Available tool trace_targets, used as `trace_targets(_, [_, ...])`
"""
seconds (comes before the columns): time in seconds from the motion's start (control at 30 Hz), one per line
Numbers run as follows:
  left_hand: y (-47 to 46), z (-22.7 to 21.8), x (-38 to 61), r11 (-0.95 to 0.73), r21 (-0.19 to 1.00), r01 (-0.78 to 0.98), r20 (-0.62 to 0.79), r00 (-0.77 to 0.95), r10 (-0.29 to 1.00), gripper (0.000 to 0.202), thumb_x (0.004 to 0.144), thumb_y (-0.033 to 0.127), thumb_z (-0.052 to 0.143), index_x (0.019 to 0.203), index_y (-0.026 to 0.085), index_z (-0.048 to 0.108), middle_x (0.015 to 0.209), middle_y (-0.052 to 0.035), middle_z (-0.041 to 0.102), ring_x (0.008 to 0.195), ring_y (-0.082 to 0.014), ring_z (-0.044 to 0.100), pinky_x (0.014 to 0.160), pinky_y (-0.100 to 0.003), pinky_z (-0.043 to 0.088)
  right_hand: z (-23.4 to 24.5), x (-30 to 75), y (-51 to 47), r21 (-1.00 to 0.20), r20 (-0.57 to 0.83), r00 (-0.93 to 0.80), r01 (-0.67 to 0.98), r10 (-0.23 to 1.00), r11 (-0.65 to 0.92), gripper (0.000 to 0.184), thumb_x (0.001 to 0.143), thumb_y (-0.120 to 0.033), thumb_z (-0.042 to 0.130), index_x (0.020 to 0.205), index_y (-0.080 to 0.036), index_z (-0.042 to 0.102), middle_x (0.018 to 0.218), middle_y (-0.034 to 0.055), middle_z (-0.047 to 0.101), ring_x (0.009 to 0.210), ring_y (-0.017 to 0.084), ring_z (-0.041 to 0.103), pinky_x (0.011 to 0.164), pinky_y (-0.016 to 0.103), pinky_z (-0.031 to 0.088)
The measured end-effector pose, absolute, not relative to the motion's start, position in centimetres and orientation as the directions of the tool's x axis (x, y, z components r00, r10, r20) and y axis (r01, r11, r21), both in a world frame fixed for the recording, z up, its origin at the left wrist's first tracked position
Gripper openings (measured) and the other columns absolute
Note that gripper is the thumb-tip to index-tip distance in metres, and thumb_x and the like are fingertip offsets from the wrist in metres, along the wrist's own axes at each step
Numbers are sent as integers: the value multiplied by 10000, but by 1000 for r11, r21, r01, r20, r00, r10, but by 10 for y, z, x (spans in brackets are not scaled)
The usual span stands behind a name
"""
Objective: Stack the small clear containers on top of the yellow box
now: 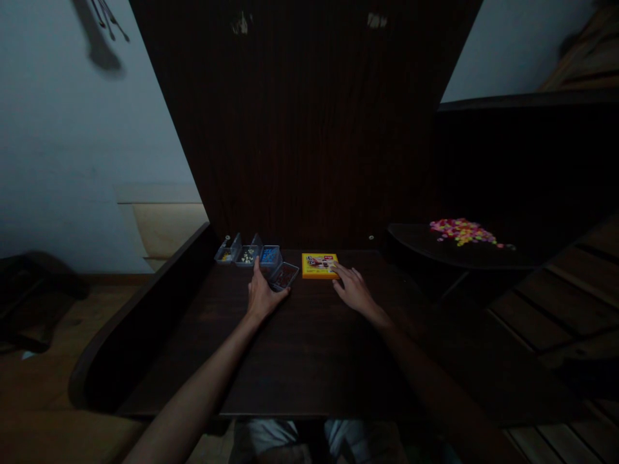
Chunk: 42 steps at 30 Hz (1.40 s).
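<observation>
My left hand (264, 296) is around the near left side of a small clear plastic box (285, 276), thumb and index finger spread along its edges. That box sits at an angle, and its contents look dark. Just behind it stand a box of blue pieces (269, 254), a box of pale pieces (247, 256) and a box with some yellow pieces (225, 256), with clear lids raised. On the right, my right hand (355, 290) lies flat with its fingertips on the right edge of a yellow printed box (319, 265).
A dark wooden tabletop (309, 348) has a raised side panel (140, 322) on the left and a tall dark back panel (309, 129). Pink and yellow small pieces (464, 232) lie heaped on a rounded shelf (420, 243) at the right.
</observation>
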State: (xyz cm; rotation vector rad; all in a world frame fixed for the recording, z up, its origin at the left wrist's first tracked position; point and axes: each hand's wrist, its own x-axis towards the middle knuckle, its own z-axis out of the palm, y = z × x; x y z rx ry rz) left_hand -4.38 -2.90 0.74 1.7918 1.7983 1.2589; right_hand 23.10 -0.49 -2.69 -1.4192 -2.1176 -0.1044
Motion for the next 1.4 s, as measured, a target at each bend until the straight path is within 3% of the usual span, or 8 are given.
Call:
trace_targets(0.13, [-25,2,-48,-213,775,595,355,-131,926,1122,602,300,806,1476,194,109,1313,-166,535,1219,-314,546,1040,-476,428,-29,232,-4,-250,524,-266,860,809,445,394,891,-218,459,1266,-184,576,1359,124,561,1186,275,576,1049,516,403])
trace_targets(0.47, [-28,5,-61,-296,833,467,385,-106,917,864,640,347,788,1357,190,333,1255,-134,572,1124,-266,593,996,-455,465,-31,235,-3,-300,495,-269,840,826,453,417,886,-233,478,1289,-166,564,1372,132,546,1218,273,550,1035,474,427])
trace_targets(0.6, [-33,8,-59,-392,800,454,425,32,905,708,667,344,771,1265,193,423,1239,-117,585,1097,-250,603,974,-434,480,-27,236,-5,-337,551,-239,813,800,475,382,866,-229,498,1229,-176,607,1347,133,565,1183,283,560,985,490,454])
trace_targets(0.73, [-40,10,-53,-507,747,430,471,196,860,600,705,311,742,1223,190,464,1202,-101,610,1118,-240,597,1001,-414,462,-13,233,-15,-378,690,-188,730,699,570,266,894,-204,460,1035,-210,685,1141,100,679,1056,253,599,935,479,474])
trace_targets(0.83, [-45,10,-48,-551,730,404,473,285,834,559,719,286,726,1212,187,482,1217,-108,610,1125,-239,598,1006,-407,461,-2,226,-27,-404,731,-191,653,655,641,237,906,-249,495,1055,-206,674,1098,103,681,1034,238,601,929,448,483])
trace_targets(1.13, [-50,12,-42,-610,670,424,444,430,786,427,734,245,694,1125,191,530,1213,-105,613,1138,-232,588,1006,-404,464,3,207,-45,-454,515,-447,582,732,675,664,793,-411,682,1392,-219,470,1388,123,514,1295,270,458,1084,472,380])
trace_targets(1.4, [-49,10,-41,-640,641,423,427,496,756,365,767,260,668,1107,187,556,1197,-102,603,1141,-228,576,1016,-392,455,1,208,-43,-478,410,-540,559,735,677,590,863,-405,624,1413,-268,462,1429,72,497,1326,251,445,1113,470,358])
